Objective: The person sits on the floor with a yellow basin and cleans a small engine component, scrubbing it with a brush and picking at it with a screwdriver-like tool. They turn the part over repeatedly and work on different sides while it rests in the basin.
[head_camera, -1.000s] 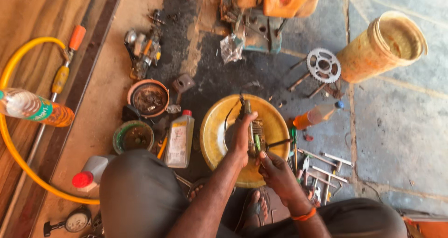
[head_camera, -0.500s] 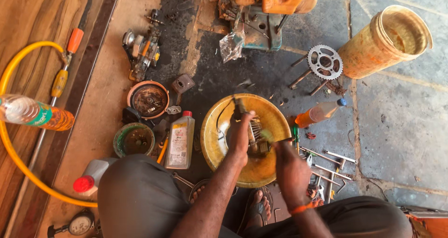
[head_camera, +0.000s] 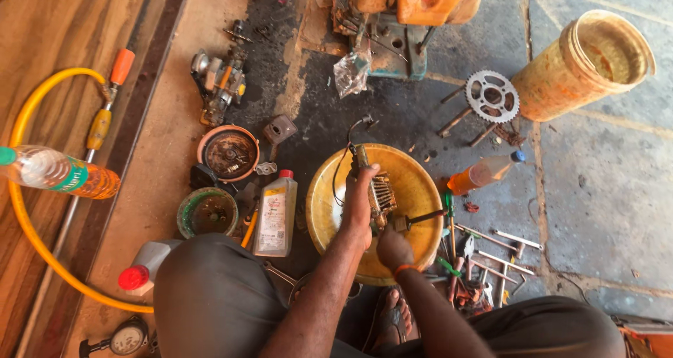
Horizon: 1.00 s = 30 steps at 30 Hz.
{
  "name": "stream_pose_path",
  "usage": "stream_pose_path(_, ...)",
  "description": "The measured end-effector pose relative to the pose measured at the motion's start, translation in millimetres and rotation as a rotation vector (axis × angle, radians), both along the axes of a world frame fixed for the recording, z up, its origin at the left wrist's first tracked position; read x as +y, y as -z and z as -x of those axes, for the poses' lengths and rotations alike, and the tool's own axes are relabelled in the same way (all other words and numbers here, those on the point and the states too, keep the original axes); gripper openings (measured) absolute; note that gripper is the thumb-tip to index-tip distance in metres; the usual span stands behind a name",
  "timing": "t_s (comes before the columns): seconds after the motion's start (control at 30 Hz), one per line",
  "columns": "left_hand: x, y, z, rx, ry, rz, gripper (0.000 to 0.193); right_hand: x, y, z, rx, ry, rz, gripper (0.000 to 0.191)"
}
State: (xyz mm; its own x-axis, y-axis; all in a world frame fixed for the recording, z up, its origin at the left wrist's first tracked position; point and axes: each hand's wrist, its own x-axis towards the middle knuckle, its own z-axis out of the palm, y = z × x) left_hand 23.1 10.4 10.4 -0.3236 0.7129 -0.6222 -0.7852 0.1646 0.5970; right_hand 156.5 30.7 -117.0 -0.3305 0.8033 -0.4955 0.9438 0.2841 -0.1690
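a pale bottle (head_camera: 275, 214) with a red cap and a light label stands just left of the yellow basin (head_camera: 329, 211); an orange bottle (head_camera: 484, 172) lies to its right. over the basin the left hand (head_camera: 359, 200) is closed around a small finned metal engine part (head_camera: 381, 193), dark and greasy, and the right hand (head_camera: 394, 249) is curled at its lower end.

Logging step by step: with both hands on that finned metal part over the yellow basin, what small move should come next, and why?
Probably a short scrub stroke with the right hand along the fins, kept over the round yellow basin. The left hand grips the small finned metal engine part from above, with a wire trailing off its top. The right hand sits just below it, beside a dark-handled tool lying in the basin.
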Motion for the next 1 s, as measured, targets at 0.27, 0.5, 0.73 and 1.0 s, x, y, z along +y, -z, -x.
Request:
stream_pose_path(0.27, 1.9, -0.2, 4.4, -0.029, -0.002, -0.006, 0.056, 14.5, -10.7, -10.0, 0.467, -0.022, 0.120, 0.030)
stream_pose_path(0.5, 5.2, -1.5, 4.8, -0.146, -0.092, 0.115, 0.057, 4.9, -129.9, -54.0, 0.943, 0.609, 0.398, 0.040)
stream_pose_path(0.73, 0.4, -4.1, -12.6, -0.039, -0.114, 0.200, 0.055, -44.3, -144.9, -37.1, 0.565, 0.304, -0.165, 0.035)
stream_pose_path(1.0, -5.4, -2.2, -21.5, -0.123, -0.123, 0.151, 0.042, -47.1, -142.2, -36.1, 0.506, 0.244, -0.304, 0.031)
